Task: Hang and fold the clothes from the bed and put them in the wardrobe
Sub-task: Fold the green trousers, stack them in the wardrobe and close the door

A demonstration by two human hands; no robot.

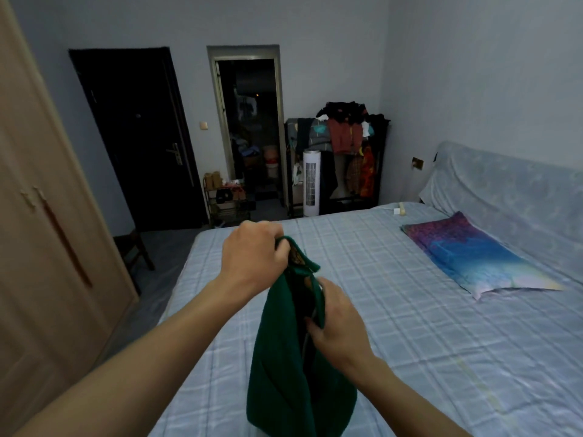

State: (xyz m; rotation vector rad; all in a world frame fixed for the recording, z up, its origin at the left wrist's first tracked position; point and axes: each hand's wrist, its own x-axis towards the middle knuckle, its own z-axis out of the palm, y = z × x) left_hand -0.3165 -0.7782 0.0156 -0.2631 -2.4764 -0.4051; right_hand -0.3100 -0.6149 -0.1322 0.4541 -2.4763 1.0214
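Dim grey light fills a bedroom with pale walls, seen from the near side of a wide bed (410, 326).

Both bare forearms reach forward over the mattress. The left hand (252, 257) is raised, knuckles toward the camera, its fingers curled tight round the top of a green garment (284, 357) at the collar. The right hand (339, 326) sits lower and closer, with thumb and fingers pinching the garment's front edge, where a dark strip runs down the opening; what that strip is cannot be told. The garment hangs from the two hands as a long bunched fold, above the near part of the bed, and its lower end runs out of view.

A pillow (473, 260) in purple and blue lies flat to the right, well apart from the hands, beside a cloth-draped headboard (504, 190). A small white object (399, 209) rests at the far edge of the bed. Beyond it stand a clothes rack (347, 137) piled with dark and orange clothes, a white tower fan (311, 184) just in front of it, and a low shoe rack (227, 197).

A light-blue checked sheet covers the bed. At the left, the light wooden wardrobe (38, 247) has its doors closed. On the far wall are a dark door (135, 137) and an open doorway (249, 127).
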